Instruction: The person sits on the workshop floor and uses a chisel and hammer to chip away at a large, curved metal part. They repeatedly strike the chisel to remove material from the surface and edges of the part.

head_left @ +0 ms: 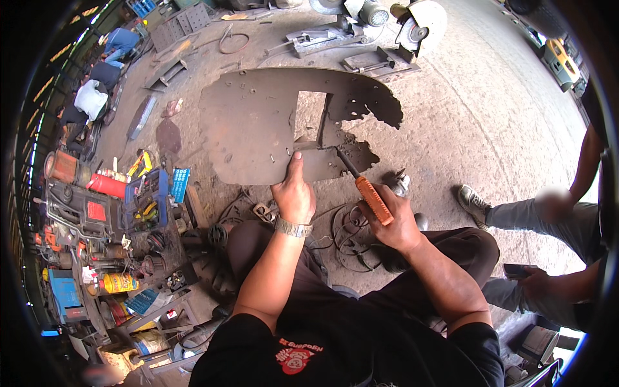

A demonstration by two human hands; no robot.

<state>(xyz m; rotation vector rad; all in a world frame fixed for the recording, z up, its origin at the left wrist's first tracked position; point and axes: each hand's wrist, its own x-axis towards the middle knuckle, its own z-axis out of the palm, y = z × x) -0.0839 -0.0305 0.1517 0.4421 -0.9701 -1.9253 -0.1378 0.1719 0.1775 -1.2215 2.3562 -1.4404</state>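
Observation:
A large, rusty brown sheet-metal plate [251, 122] with a rectangular cut-out and ragged, eaten-away right edges is in front of me. My left hand [296, 193], with a metal watch at the wrist, grips its near edge. The thumb lies on top and the other fingers are hidden underneath. My right hand [398, 218] is closed around the ribbed orange handle of a hand tool [373, 198]. Its dark metal shaft reaches the plate just below the cut-out's right corner. The tool's exact kind is unclear at its tip.
A cut-off saw [420, 32] stands beyond the plate. Crowded at left are a blue toolbox [145, 200], a red cylinder [106, 185] and a yellow can [119, 282]. Cables [351, 235] lie near my legs. A person [548, 213] is close at right; others [93, 98] crouch far left.

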